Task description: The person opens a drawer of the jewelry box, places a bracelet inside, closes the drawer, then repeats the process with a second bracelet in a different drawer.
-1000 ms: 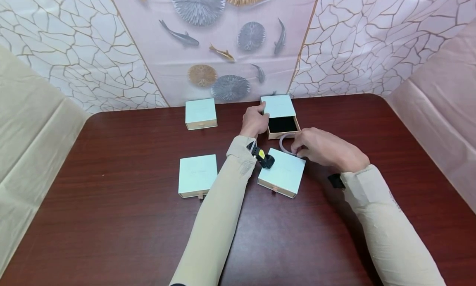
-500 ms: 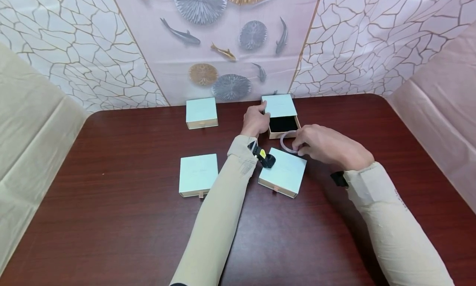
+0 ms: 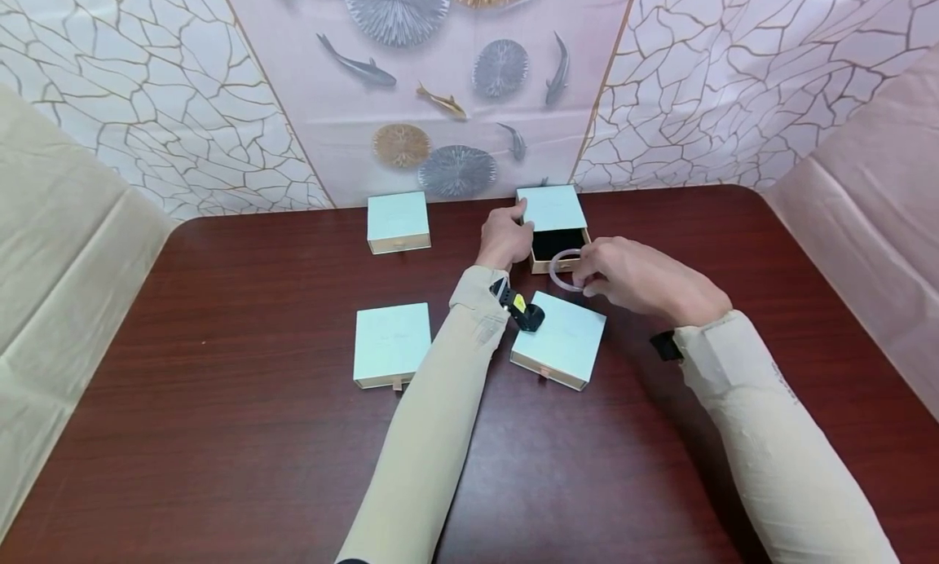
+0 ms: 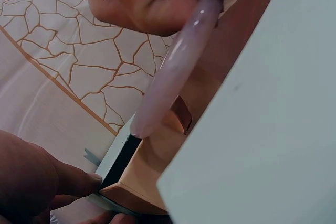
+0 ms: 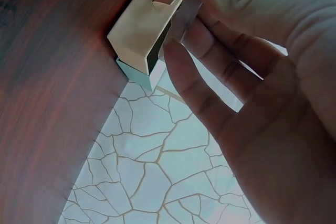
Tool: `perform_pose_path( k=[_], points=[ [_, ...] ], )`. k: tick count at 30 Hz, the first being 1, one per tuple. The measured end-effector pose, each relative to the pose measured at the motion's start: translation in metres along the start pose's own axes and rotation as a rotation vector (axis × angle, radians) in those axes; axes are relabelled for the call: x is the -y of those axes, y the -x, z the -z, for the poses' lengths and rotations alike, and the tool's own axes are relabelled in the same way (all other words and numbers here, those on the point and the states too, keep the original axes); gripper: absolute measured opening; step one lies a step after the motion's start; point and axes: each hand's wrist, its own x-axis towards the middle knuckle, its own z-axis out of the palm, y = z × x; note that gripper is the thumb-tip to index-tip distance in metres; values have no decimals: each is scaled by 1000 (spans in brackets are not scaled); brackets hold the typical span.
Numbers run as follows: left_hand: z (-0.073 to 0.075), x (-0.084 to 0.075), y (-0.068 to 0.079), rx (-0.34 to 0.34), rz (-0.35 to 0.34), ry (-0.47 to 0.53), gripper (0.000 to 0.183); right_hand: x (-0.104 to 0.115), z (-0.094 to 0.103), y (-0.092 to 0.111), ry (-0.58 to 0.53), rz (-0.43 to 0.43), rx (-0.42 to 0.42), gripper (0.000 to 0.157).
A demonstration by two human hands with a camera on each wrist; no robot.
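Observation:
My right hand (image 3: 631, 283) pinches a translucent pale-lilac bangle (image 3: 555, 275) between thumb and fingers. In the head view the bangle is in front of the pulled-out drawer (image 3: 544, 268) of a pale mint jewelry box (image 3: 553, 208) at the back right. Black lining shows inside this drawer. My left hand (image 3: 504, 238) holds the box at its left side, thumb and fingers at the edge. From the left wrist, the bangle (image 4: 178, 66) appears tilted over the tan drawer front (image 4: 157, 153). Fingers partly cover the bangle (image 5: 185, 17) in the right wrist view.
Just in front stands another mint box (image 3: 561, 336), turned at an angle, under the left wrist camera (image 3: 530, 316). Two more closed boxes, one near (image 3: 391, 340) and one far (image 3: 398, 215), stand left of the left arm. Patterned cloth (image 3: 469, 107) hangs behind the dark wooden table (image 3: 242, 368).
My right hand has moved the bangle slightly away from me, up toward the open drawer; the bangle now overlaps the drawer front. The left hand stays at the box.

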Motion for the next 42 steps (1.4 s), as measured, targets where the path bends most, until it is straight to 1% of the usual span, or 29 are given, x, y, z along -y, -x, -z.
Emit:
perform_pose_path(
  k=[3,7,15,23,29,37,42],
  points=[
    [-1,0,-1,8,14,12,51,-1,0,-2,12,10,-15,24],
    [0,0,-1,12,21,5,51,-2,0,-4,18,23,-32,20],
    [0,1,-2,3,15,12,51,-4,0,-6,13,11,-43,15],
    [-1,1,-2,0,13,14,51,-8,-2,-9,7,2,-51,16],
    [0,0,-1,-2,12,24,51,-9,-3,-10,3,11,-73,16],
    [1,-1,1,0,0,-5,51,-10,-4,-12,6,0,-105,16],
    [0,0,0,8,11,4,51,-12,-7,-13,7,12,-123,17]
  ],
)
